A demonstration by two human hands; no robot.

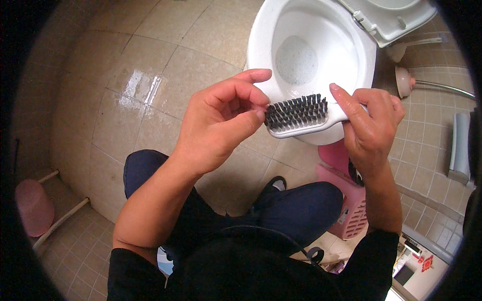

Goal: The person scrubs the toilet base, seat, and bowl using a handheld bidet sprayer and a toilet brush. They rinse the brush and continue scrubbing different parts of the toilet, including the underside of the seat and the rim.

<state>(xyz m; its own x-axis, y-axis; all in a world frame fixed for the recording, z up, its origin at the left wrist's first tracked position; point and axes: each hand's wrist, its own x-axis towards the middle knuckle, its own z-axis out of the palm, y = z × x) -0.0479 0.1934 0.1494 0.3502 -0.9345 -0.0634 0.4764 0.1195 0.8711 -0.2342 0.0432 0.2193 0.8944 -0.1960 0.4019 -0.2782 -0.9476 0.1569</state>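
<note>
My right hand grips the white handle of a hairbrush, held level in front of me with its black bristles facing up. At the far end of the brush head, the thumb and fingertips of my left hand are pinched together against the outermost bristles. Whether a strand of hair is between those fingertips is too small to tell. Both hands are over the near rim of a white toilet bowl, which has bubbly water at its bottom. The skin of my right hand looks wet.
The toilet's lid is raised. By the wall at right are a plunger and a pink slotted plastic basket. A pink bin stands at far left. Water shines on the floor tiles. My bent knees are below my hands.
</note>
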